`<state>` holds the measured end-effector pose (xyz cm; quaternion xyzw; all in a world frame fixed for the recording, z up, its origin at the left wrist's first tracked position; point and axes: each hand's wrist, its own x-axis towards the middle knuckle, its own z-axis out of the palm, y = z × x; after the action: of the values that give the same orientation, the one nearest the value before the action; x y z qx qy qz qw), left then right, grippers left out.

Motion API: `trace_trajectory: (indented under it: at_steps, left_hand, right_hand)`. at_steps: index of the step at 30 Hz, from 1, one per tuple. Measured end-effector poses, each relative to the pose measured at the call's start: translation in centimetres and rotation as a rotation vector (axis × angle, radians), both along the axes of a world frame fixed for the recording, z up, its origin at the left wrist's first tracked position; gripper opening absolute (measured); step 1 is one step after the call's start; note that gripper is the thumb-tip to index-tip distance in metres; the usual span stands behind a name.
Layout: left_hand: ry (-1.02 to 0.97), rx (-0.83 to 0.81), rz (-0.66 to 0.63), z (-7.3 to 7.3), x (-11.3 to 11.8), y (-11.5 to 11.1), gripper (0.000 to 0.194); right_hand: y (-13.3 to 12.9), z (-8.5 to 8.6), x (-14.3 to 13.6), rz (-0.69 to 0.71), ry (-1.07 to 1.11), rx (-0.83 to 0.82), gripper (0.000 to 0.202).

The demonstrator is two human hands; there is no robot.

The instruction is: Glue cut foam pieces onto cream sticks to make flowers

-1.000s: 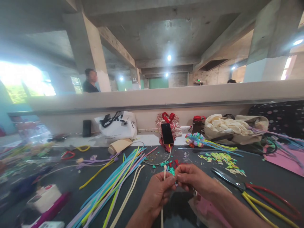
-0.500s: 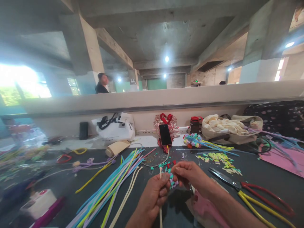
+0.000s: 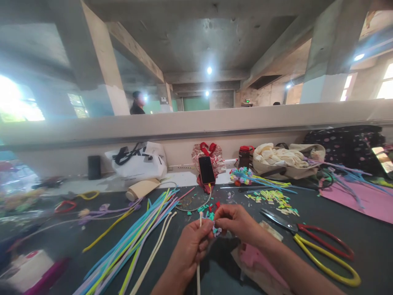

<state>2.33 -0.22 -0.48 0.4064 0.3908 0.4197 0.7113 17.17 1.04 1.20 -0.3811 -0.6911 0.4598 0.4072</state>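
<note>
My left hand is closed around a cream pipe cleaner, which stands nearly upright with its rounded pale tip above the thumb. Close against it, my right hand has its fingers pinched together at the left fingertips; whatever they hold is too small to make out. Small teal and lilac pieces show just below and behind the fingertips, with a few red bits beyond. Under my right forearm lies a pink glue gun, partly hidden.
Long coloured pipe cleaners lie to the left. Large scissors with red and yellow handles rest at right, near yellow-green cut pieces. A phone leans on a bag at the back. A person is beyond the partition.
The view has swung slightly right, so the table's things sit further left. My right fingers have come closer to my left fingertips. The left hand keeps its hold on the pipe cleaner.
</note>
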Motion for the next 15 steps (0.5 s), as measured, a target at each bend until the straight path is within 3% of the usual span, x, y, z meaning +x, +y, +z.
trace_trajectory:
  at_steps: [4,8,11,15]
  left_hand:
    - [0.048,0.028,-0.004,-0.2,0.0,0.1,0.029]
    - [0.083,0.013,-0.008,-0.1,0.0,0.0,0.029]
    - [0.150,0.021,-0.079,0.1,0.4,-0.3,0.027]
    - [0.230,0.066,-0.121,-0.5,1.8,-0.9,0.023]
  right_hand:
    - [-0.4,1.5,1.6,-0.055,-0.120,0.063,0.009]
    - [-3.2,2.1,5.2,-0.231,-0.340,0.130,0.011]
    - [-6.3,0.5,7.1,-0.348,-0.641,0.174,0.011]
    - [-8.5,-2.2,7.4,-0.440,-0.939,0.224,0.020]
